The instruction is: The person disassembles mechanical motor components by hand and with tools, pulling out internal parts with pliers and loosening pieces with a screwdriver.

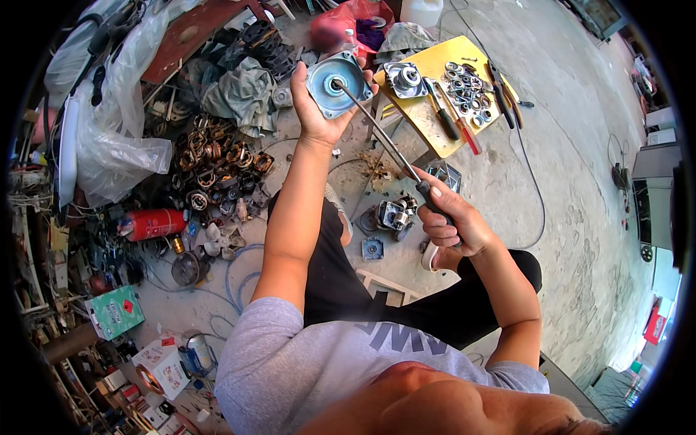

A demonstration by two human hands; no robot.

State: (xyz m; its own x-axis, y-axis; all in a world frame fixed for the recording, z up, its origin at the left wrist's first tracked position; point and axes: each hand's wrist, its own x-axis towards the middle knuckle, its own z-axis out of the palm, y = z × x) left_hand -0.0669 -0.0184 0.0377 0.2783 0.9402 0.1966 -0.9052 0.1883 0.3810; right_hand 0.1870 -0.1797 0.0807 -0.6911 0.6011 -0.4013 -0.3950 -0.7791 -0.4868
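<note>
Cover (327, 74): square, blue-grey metal, held up just left of the bench, its round hub facing the camera.
Left hand (321, 119): gripping the cover from below, thumb along the left edge, fingers around the right side.
Right hand (461, 223): closed around the black handle of a screwdriver.
Screwdriver (379, 132): long shaft slanting up and left, its tip at the hub's middle; whether it touches inside, I cannot tell.
Bench (415, 114): low, yellow-topped, ahead and slightly right.
Bench top, left: second metal housing (406, 79), near a black-handled tool (446, 120) and a red-handled tool (469, 135).
Bench top, right: heap of metal rings (467, 92), with pliers (499, 87) just beside it.
Floor between the feet: metal assembly (395, 215) and, near it, a small square plate (373, 249).
Floor, left: pile of coppery coils (210, 151), crumpled grey cloth (245, 94), red cylinder (154, 224).
Far left: clear plastic sheet (116, 145) and, lower down, a green box (109, 312).
</note>
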